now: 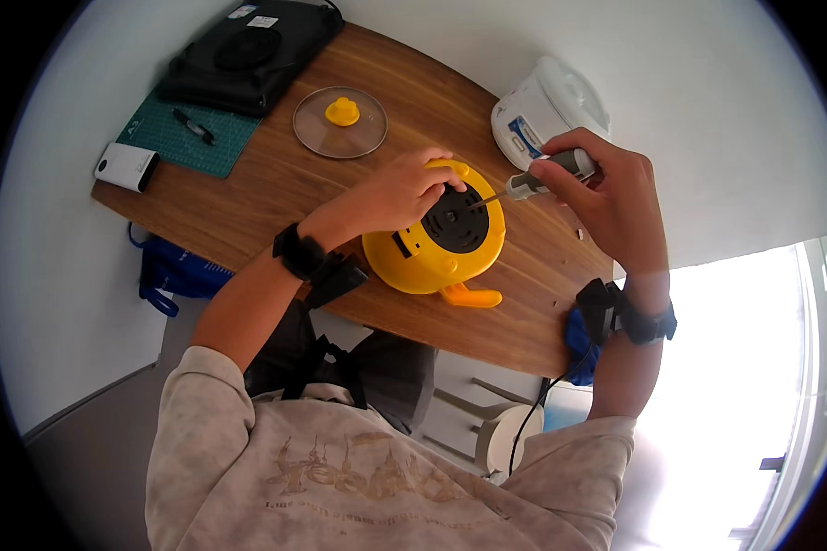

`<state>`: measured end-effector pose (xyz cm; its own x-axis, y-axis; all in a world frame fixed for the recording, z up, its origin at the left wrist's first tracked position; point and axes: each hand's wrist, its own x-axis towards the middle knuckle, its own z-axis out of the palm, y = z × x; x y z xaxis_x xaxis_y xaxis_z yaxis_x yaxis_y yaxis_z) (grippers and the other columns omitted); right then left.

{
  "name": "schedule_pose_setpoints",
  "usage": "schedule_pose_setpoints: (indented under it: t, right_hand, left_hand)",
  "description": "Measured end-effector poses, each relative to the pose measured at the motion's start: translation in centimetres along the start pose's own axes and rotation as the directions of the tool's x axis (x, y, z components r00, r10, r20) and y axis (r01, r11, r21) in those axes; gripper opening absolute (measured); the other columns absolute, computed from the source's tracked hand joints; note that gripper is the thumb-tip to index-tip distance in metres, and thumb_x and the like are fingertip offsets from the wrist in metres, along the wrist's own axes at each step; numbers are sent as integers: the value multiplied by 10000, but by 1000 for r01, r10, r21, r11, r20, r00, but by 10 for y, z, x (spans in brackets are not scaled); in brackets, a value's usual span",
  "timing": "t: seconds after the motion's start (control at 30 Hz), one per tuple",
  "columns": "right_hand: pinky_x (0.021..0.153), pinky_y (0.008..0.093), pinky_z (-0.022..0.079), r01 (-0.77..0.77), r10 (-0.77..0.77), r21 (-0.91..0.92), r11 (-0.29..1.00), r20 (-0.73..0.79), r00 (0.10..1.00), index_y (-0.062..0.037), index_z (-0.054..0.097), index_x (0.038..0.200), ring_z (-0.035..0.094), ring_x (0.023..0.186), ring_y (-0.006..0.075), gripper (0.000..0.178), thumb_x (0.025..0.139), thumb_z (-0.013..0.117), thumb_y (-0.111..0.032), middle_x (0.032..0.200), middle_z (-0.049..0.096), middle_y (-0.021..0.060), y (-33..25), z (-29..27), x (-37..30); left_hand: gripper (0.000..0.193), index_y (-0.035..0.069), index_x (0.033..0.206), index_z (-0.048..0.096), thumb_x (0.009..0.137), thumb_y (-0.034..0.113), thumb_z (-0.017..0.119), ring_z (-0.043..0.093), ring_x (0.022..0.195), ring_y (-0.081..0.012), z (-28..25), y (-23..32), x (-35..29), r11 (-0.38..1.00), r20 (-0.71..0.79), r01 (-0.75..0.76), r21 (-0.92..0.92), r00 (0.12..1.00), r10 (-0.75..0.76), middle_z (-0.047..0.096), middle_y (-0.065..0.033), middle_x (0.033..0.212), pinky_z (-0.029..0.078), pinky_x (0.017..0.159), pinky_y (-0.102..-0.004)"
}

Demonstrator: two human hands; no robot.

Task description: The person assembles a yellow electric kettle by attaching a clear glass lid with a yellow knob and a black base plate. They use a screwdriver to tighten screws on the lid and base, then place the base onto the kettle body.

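A yellow electric pot [404, 271] lies bottom up on the wooden table, its handle [471, 296] pointing toward me on the right. Set in its underside is a round black vented plate [450, 230]. My left hand [404, 193] grips the pot's far left rim, with its curled fingers reaching onto the black plate. In my right hand [611, 193] is a grey-and-white screwdriver [528, 184], closed in the fingers and held at a slant. Its thin shaft runs down to the plate, but whether the tip sits in a screw is too small to tell.
Behind the pot lies a glass lid [326, 138] with a yellow knob. A white rice cooker [547, 106] stands at the back right against the wall. At the far left are a black case [276, 69], a green cutting mat [225, 156], a pen [193, 126] and a white power bank [127, 167].
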<state>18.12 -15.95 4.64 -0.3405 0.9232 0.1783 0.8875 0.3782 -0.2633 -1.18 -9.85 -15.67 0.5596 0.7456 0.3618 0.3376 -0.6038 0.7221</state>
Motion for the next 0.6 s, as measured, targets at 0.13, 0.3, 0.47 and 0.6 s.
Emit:
schedule_pose_setpoints:
  t: [0.13,0.3,0.47,0.6]
  right_hand:
    - [536,300,441,-177,182,-302,937,-14,983,-36,645,1006,575,535,139,257,973,652,-290,731,671,95,-18,2,10]
    - [560,380,483,129,-135,-53,990,-122,983,-41,631,999,637,705,189,294,952,660,-331,880,668,119,-12,3,7]
    - [653,301,563,92,-62,170,981,-178,982,-50,666,1086,695,840,192,166,920,661,-44,998,703,99,-11,9,7]
    - [749,265,594,168,-147,116,979,-167,975,-57,688,1164,704,885,168,258,916,661,9,1101,711,99,-6,6,4]
  left_hand:
    - [234,131,1198,688,1030,138,525,512,1314,-307,-2,2,0,999,4,-9,39,1000,9,492,-146,1447,425,1104,-392]
    - [250,129,1216,685,1024,101,527,518,1290,-297,-6,6,0,1000,26,13,2,1000,-13,471,-141,1467,433,1080,-376]
    - [249,140,1209,688,1028,108,521,517,1297,-300,-1,0,1,1000,-3,-17,20,1000,17,474,-141,1467,437,1081,-380]
    - [244,141,1205,688,1026,110,525,516,1299,-306,-2,0,0,1000,-6,0,25,1000,0,475,-144,1465,439,1080,-387]
